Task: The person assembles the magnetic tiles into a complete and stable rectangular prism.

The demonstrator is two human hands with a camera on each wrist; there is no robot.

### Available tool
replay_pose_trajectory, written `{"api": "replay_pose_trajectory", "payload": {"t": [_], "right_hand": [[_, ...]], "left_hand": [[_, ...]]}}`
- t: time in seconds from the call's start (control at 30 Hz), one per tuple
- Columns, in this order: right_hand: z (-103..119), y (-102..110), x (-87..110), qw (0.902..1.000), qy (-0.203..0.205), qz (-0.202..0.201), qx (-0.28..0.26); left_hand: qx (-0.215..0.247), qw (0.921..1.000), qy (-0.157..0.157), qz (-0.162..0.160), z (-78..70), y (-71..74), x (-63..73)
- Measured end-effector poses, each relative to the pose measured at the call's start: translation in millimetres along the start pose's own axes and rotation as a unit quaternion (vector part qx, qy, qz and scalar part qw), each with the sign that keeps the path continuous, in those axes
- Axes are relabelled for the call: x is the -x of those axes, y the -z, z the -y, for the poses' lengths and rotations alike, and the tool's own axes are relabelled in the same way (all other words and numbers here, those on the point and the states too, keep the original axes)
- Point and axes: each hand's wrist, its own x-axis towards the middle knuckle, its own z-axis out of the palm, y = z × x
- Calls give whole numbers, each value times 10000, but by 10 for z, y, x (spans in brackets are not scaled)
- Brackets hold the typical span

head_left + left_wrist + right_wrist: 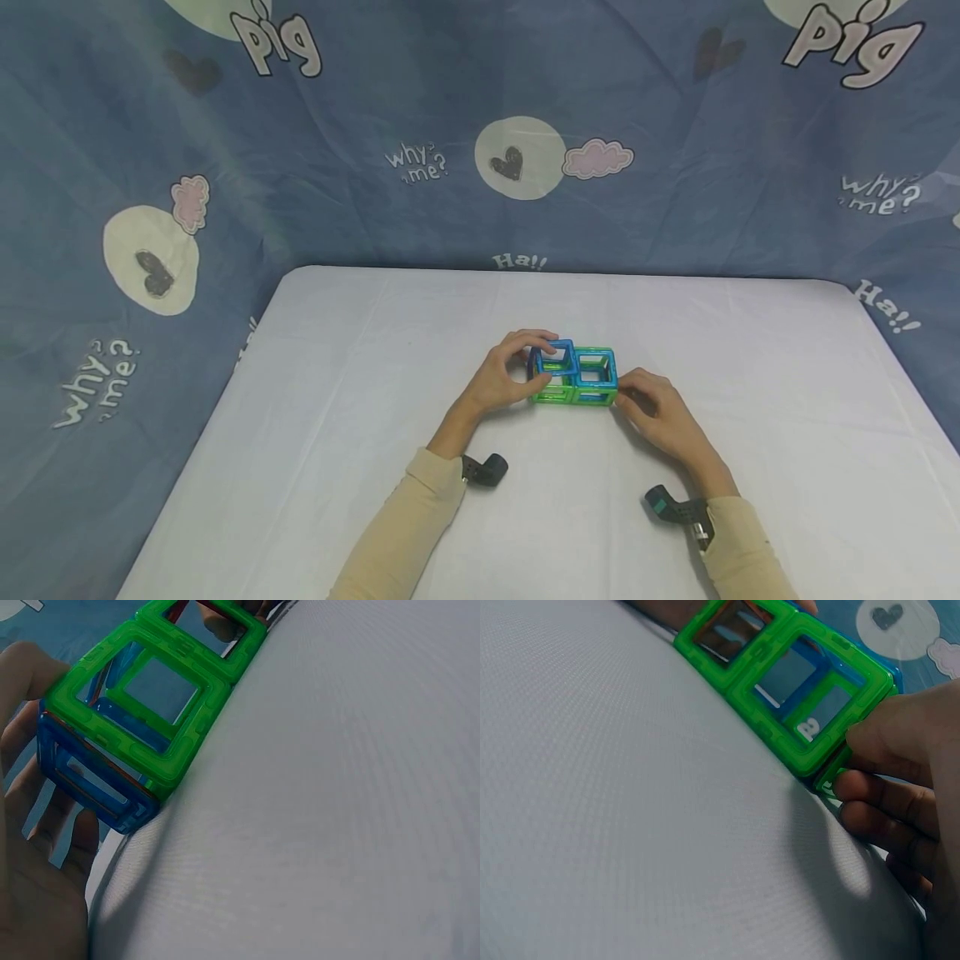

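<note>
Two joined open-framed cubes of magnetic tiles (595, 387) stand on the white table, green in front and blue on top. At the left cube, my left hand (504, 372) has its thumb at the near edge and its fingers at the far edge of a blue magnetic tile (574, 358), which sits slightly higher than the right cube's top. Green front tiles (201, 724) and a blue left side show in the left wrist view. My right hand (660, 412) holds the right end, thumb at the front corner and curled fingertips (855, 784) against a green side tile.
A white cloth covers the table (337, 375). Behind it hangs a blue patterned curtain (420, 217). Dark wrist cameras (487, 471) are strapped at both sleeves.
</note>
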Motion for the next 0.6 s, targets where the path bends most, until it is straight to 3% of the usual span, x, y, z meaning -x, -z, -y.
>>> {"api": "replay_pose_trajectory", "payload": {"t": [0.07,0.3,0.4,0.6], "right_hand": [[-2,1,0,10000,-4,5,1],[-35,-1,-3,10000,32,-6,-13],[-49,-2,-4,10000,67,-23,-24],[-34,3,-4,10000,69,-34,-4]], "left_hand": [[34,10000,53,8,-29,2,-2],[118,9998,146,92,-346,68,-9],[116,9998,123,94,-343,66,-7],[44,9990,437,83,-96,6,-3]]}}
